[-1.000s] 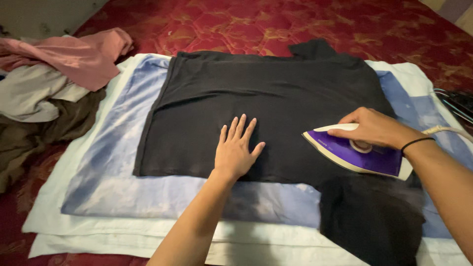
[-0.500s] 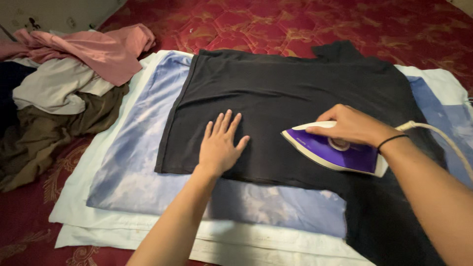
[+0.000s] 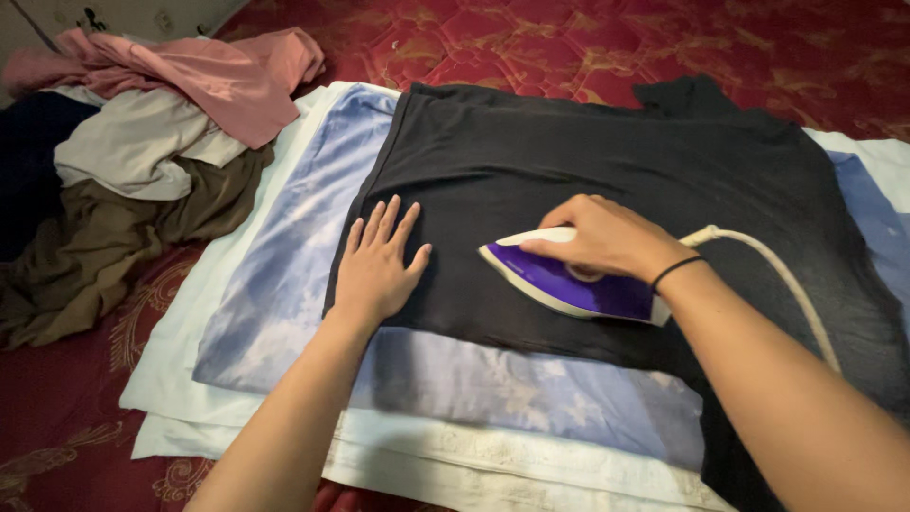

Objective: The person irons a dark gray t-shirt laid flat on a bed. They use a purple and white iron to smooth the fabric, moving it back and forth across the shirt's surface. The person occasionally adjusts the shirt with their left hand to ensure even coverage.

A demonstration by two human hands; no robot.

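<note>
Lay dimly lit: a red patterned bedspread (image 3: 588,47), a pile of clothes (image 3: 142,161) at left, pale wall (image 3: 142,14) beyond.

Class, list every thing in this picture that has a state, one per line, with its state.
Black shirt: spread flat on the blue cloth.
Iron: soleplate down on the shirt, gripped by the right hand.
Left hand: open, palm flat on the shirt's edge.
Cord: attached, trailing over the shirt.
Clothes pile: crumpled, unfolded.
</note>
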